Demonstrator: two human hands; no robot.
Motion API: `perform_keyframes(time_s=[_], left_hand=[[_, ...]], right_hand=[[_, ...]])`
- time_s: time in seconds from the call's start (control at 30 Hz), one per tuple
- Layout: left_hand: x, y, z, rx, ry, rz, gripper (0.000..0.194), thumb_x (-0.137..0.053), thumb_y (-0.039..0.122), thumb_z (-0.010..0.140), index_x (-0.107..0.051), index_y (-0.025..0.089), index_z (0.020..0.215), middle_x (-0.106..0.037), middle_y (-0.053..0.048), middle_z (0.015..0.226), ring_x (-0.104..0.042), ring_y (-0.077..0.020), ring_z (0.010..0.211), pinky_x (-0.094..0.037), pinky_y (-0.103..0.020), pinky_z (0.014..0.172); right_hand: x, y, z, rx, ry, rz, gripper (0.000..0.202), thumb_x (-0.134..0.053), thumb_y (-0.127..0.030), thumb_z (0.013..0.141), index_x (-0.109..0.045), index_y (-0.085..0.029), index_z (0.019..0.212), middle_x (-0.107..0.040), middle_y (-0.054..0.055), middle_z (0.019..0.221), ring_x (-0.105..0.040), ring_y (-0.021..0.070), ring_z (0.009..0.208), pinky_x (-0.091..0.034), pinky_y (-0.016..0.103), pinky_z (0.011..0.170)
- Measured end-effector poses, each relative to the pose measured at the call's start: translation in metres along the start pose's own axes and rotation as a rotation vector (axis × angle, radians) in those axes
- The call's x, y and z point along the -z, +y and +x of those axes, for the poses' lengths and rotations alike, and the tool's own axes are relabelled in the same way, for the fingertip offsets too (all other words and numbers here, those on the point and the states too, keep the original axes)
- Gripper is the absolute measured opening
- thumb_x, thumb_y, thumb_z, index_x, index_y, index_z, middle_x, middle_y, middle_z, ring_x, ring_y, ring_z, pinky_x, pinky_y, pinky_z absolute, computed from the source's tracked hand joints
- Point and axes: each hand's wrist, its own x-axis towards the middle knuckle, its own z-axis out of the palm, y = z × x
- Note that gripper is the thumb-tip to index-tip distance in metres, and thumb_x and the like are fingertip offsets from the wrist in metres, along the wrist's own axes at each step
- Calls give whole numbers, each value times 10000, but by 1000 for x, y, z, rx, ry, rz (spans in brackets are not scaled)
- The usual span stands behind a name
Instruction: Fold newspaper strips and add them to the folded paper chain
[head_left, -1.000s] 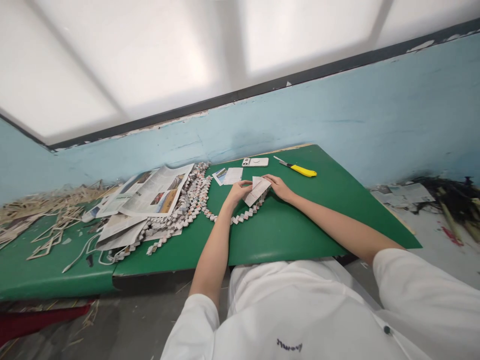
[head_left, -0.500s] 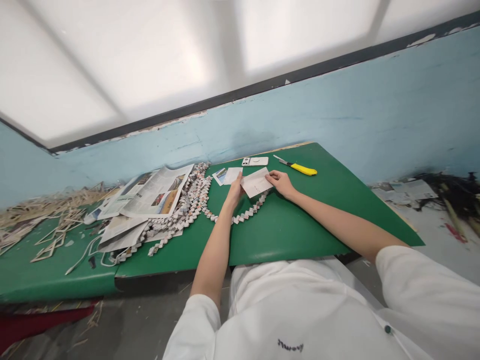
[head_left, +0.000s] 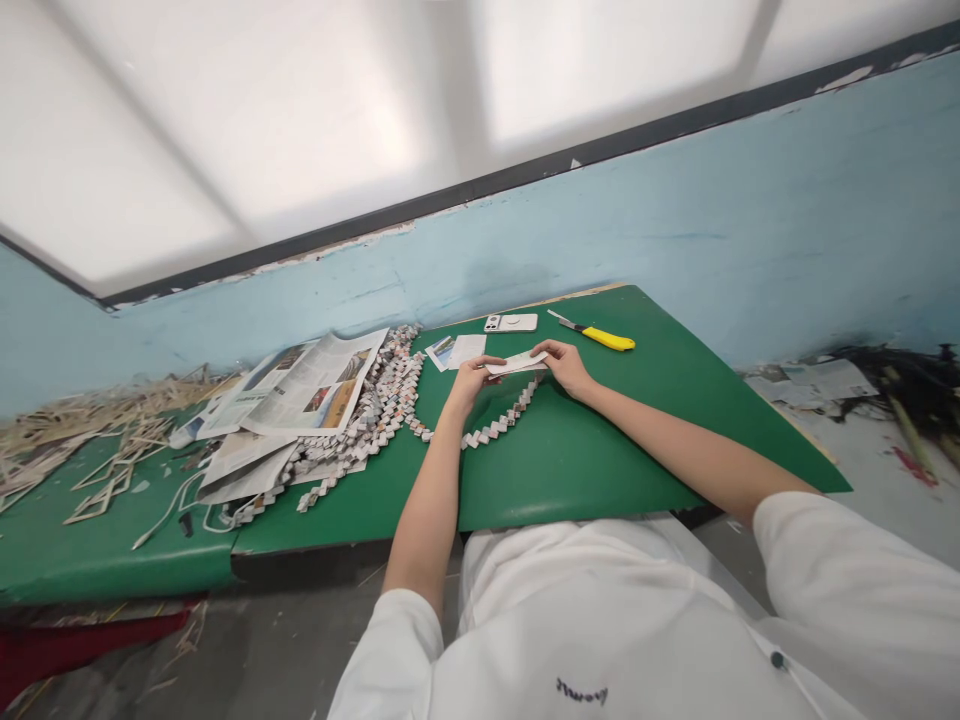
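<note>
A pale piece of paper (head_left: 516, 364) is held up over the green table, folded or tilted into a narrow strip. My left hand (head_left: 472, 380) pinches its left end, and my right hand (head_left: 564, 366) grips the right end. Just below the hands, a zigzag chain of folded paper (head_left: 495, 431) curves across the table; its right end passes under the held paper. Behind my left hand lie small paper pieces (head_left: 469, 350), one of them printed in blue.
A white phone (head_left: 517, 323) and a yellow-handled knife (head_left: 607, 339) lie toward the wall. To the left are newspaper sheets (head_left: 322, 385) over heaped folded-paper chains (head_left: 397, 395), a white cable (head_left: 169, 517) and thin wooden sticks (head_left: 112, 470). The green table (head_left: 600, 450) ends at the right.
The paper between my hands has gone from a broad, flat sheet to a narrow strip. My left hand has turned and lowered slightly; the things on the table stay put.
</note>
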Motion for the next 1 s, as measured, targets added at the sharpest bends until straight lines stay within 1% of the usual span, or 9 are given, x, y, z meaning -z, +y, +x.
perform_keyframes(time_s=[0.13,0.27,0.33,0.4,0.53,0.6,0.7,0.83,1.0], left_hand=[[0,7,-4,43,-38,-122,239,-636,285,730,-764,120,844,-753,-114,849,-717,-223,771,-584,-351,767],[-1,14,-10,173,-129,-171,547,-539,567,874,-765,100,1048,-756,-149,813,-737,-249,792,-586,-344,740],[-3,14,-13,182,-110,-108,616,-604,632,865,-738,104,1152,-765,-148,844,-736,-238,758,-575,-323,696],[-7,12,-16,152,-105,5,618,-725,610,812,-735,98,1158,-772,-144,875,-726,-227,711,-557,-310,656],[-11,7,-19,95,-149,234,528,-832,533,745,-780,74,1001,-768,-121,821,-682,-188,662,-496,-263,610],[-11,6,-18,74,-117,244,511,-837,519,740,-783,76,989,-763,-107,789,-668,-180,659,-481,-254,605],[-9,4,-15,43,-66,219,513,-842,503,737,-771,80,1017,-763,-104,781,-677,-191,671,-494,-265,626],[-8,3,-13,-5,-30,217,530,-836,484,753,-743,90,1094,-766,-103,792,-700,-210,681,-522,-290,655],[-9,0,-11,10,-17,236,513,-853,430,738,-741,83,1100,-770,-111,801,-697,-216,671,-524,-303,649]], right_hand=[[0,-3,-1,35,0,-34,167,-595,-258,767,-742,-183,790,-736,35,824,-633,195,756,-498,309,717],[1,-6,-3,70,-11,-63,159,-564,-239,763,-713,-186,754,-709,22,773,-609,184,713,-481,300,688],[1,-7,-4,83,-33,-80,151,-554,-242,770,-692,-188,740,-693,18,754,-596,180,694,-476,297,671],[0,-9,-6,95,-68,-105,153,-546,-251,785,-676,-190,732,-677,14,737,-580,174,674,-473,294,654],[-3,-10,-9,119,-127,-110,147,-560,-280,833,-678,-195,810,-678,20,775,-594,180,701,-501,302,670],[-5,-11,-9,112,-116,-72,211,-588,-332,873,-692,-204,1006,-683,24,817,-612,191,725,-519,309,675],[-6,-12,-8,47,-68,-36,390,-568,-471,948,-639,-221,1240,-636,9,746,-580,190,631,-510,315,607],[-4,-14,-9,0,-61,-40,496,-534,-619,960,-647,-225,1241,-599,0,676,-558,197,583,-500,334,587],[-5,-14,-13,35,-106,-108,555,-666,-601,890,-604,-230,1298,-581,-21,673,-546,186,583,-505,325,584]])
